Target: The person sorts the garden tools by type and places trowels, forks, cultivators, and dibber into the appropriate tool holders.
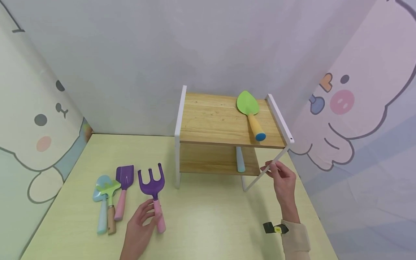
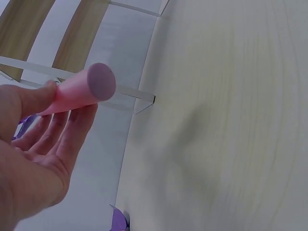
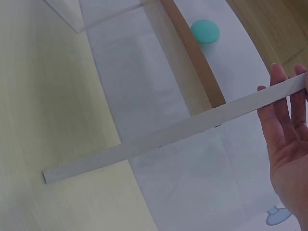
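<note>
The left hand (image 1: 140, 223) pinches the fork (image 1: 152, 187) by its handle (image 2: 77, 92), prongs (image 1: 151, 175) pointing away, above the table (image 1: 204, 224), left of the shelf (image 1: 211, 121); the right hand (image 1: 284, 182), well apart from the fork, pinches the shelf's slanted leg (image 1: 256, 179).

Here in front of me a pale, wood-grained table (image 1: 204, 216) stretches away to twelve o'clock, where a plain greyish-lilac backdrop (image 1: 136, 72) rises, faintly creased like cloth. Over at ten o'clock I see a printed side panel (image 1: 19, 72) with a large white cartoon animal, peach-cheeked; at two o'clock its counterpart (image 1: 380, 65) shows a pink-cheeked character above soft blue bands. Diffuse light leaves blurry shadows on the tabletop.
</note>
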`<state>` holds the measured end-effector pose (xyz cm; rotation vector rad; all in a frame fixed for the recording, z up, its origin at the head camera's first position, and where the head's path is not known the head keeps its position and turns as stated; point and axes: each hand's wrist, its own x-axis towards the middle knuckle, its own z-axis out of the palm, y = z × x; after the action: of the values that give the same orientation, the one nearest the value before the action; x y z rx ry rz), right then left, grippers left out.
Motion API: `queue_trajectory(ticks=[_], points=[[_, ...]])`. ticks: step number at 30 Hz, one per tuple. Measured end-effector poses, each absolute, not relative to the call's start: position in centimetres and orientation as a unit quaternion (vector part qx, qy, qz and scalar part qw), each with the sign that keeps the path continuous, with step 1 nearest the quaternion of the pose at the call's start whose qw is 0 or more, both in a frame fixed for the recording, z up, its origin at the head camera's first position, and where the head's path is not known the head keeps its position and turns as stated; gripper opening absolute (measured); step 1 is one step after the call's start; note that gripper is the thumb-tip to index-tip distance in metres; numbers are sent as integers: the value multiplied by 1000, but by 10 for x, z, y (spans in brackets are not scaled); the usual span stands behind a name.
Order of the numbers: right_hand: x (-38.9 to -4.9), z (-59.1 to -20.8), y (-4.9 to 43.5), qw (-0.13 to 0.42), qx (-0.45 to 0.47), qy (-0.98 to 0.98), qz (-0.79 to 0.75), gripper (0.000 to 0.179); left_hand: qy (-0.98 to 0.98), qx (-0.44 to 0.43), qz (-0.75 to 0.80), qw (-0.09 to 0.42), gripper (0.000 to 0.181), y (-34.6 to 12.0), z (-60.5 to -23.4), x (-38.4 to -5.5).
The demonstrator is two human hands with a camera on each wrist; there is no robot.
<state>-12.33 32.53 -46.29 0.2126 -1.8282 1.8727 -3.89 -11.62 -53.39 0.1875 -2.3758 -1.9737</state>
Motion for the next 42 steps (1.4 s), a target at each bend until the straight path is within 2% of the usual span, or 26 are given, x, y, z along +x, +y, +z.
queue_trajectory(ticks=[15,28,42], points=[[-124,-462,326,253,64,-678,688,19,-786,-15,-614,71,44,-104,-521,-32],[-125,-463,325,261,82,-667,693,17,-789,-61,-608,72,46,-92,-517,-34],[-125,-465,328,254,85,-669,693,19,-768,-113,-628,48,46,-71,-510,-42]])
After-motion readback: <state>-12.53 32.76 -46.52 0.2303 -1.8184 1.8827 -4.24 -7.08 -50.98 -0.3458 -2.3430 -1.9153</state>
